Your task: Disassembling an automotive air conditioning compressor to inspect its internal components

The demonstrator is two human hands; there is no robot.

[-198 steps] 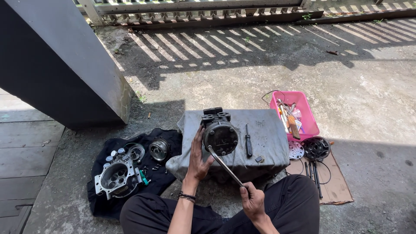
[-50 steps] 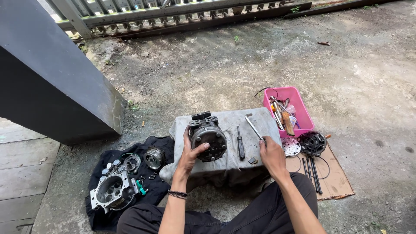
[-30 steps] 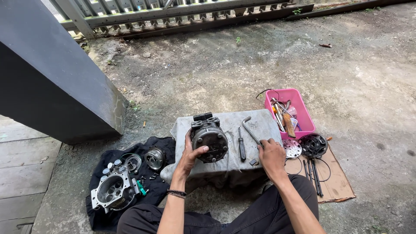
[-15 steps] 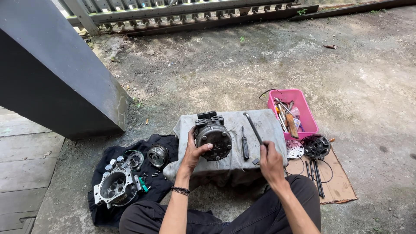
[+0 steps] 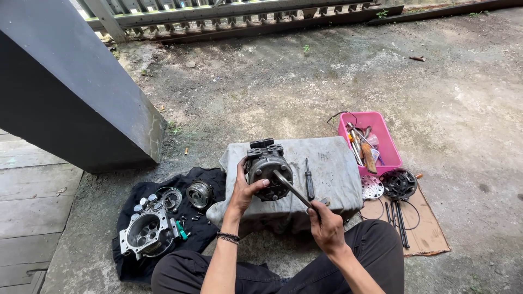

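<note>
Head view: left hand [image 5: 246,190] grips the compressor body [image 5: 268,170]; right hand [image 5: 326,227], clenched on the wrench [image 5: 294,190], angles it up-left into the compressor's face.

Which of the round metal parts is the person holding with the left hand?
The dark cylindrical metal housing on the grey cloth-covered block, gripped by the left hand; the others lie untouched.

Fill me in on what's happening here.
A person sits on the concrete ground working on a round metal compressor body that stands on a grey cloth-covered block. The left hand grips the body's side, while the right hand holds a long metal tool whose tip meets the body's front face. A screwdriver lies on the cloth beside it. Removed metal parts sit on a black cloth to the left; a pink tray of tools stands to the right.
</note>
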